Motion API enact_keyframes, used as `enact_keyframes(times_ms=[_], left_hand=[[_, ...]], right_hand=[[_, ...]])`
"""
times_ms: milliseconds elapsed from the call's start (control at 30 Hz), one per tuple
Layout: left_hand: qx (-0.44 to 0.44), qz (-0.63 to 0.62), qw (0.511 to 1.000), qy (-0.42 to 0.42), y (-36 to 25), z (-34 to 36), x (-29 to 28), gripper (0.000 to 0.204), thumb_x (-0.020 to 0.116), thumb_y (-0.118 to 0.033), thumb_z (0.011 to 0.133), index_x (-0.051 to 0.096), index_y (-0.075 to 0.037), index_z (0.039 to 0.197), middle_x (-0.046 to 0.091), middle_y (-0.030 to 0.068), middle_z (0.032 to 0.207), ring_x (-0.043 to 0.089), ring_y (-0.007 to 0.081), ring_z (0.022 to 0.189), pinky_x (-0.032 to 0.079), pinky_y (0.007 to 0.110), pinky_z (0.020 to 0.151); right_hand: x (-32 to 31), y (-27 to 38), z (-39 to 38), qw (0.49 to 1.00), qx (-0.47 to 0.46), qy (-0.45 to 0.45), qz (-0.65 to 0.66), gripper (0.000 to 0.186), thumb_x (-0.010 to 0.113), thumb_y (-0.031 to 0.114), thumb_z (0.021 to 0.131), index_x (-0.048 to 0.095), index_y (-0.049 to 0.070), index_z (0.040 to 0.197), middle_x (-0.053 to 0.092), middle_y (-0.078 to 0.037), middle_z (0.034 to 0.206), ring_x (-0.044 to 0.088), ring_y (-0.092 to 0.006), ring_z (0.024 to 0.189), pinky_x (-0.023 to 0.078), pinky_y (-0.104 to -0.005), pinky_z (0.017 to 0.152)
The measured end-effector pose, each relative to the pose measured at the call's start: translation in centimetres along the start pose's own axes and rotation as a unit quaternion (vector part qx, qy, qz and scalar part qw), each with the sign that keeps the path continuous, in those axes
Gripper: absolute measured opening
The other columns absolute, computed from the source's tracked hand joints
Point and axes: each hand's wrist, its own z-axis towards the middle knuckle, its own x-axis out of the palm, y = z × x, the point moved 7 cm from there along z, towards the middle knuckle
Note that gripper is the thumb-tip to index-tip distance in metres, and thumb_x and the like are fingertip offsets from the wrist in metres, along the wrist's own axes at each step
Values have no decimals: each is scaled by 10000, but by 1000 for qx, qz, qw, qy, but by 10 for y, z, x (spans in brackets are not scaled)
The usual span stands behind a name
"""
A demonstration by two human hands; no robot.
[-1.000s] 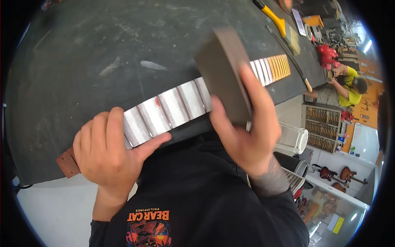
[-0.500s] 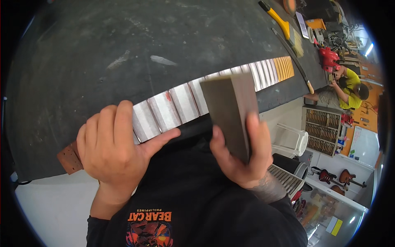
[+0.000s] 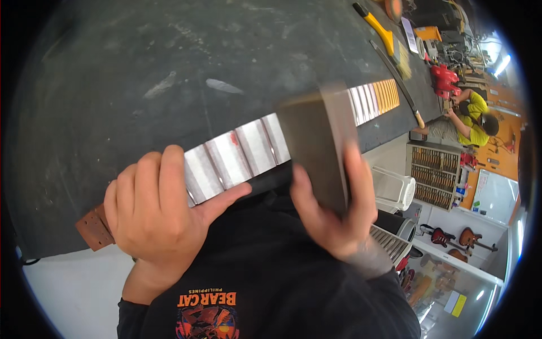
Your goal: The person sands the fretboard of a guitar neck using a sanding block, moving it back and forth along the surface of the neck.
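Note:
A guitar neck [image 3: 257, 144] lies along the bench near me, its fretboard covered in silvery strips between the frets, with yellow ones at the far right end. My left hand [image 3: 155, 206] is wrapped around its left part, thumb along the near edge. Beyond that hand sticks out the brown wooden end [image 3: 95, 229], with small holes in it. My right hand [image 3: 339, 220] grips a grey-brown rectangular block [image 3: 313, 150] from below. The block is upright over the neck's middle and hides part of the fretboard; whether it touches the frets I cannot tell.
Across the dark bench top [image 3: 130, 62], at the far right, lie a yellow-handled brush [image 3: 387, 37] and a long file [image 3: 398, 73] with a wooden grip. Further right are a red vise [image 3: 445, 80], a person in a yellow shirt [image 3: 475, 121], a white stool [image 3: 395, 189] and hanging guitars [image 3: 471, 238].
The block in my right hand has shifted slightly, its upper end now blurred and covering more frets. My left hand keeps its hold on the neck. The whole view has shifted a little.

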Motion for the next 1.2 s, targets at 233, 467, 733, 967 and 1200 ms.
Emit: enact_keyframes(times_ms=[233,467,733,967,1200], left_hand=[[-13,-6,1000,10,5,1,1,848,639,-842,779,707,-38,1039,683,73,913,663,276,830,496,392,763],[6,4,1000,10,3,-1,-1,864,634,-848,783,705,-23,1028,685,80,909,659,281,825,501,399,753],[3,-9,1000,23,5,2,-1,870,648,-846,774,711,-14,1020,688,85,914,660,287,830,498,395,738],[5,-2,1000,22,2,1,4,865,667,-837,763,707,-12,1021,687,86,917,660,294,836,504,402,753],[-3,-5,1000,18,4,2,-3,859,674,-828,764,703,-14,1037,686,90,926,663,300,845,505,411,772]], right_hand=[[6,-3,11,1000,-4,26,5,789,887,-51,729,546,-63,1440,742,-237,1089,669,-295,738,500,-374,628],[5,3,2,1000,-1,3,-11,805,883,-62,729,523,-70,1449,752,-228,1033,665,-276,699,493,-349,607],[-12,7,-10,1000,-15,18,8,780,894,-56,732,537,-72,1426,740,-247,1010,673,-280,691,475,-353,583],[15,-3,26,999,7,27,-17,777,889,-36,747,524,-76,1431,736,-260,1029,698,-296,732,492,-377,595],[-15,4,-22,998,-13,24,50,832,899,-66,713,509,-63,1448,741,-247,1060,692,-309,746,491,-373,591]])
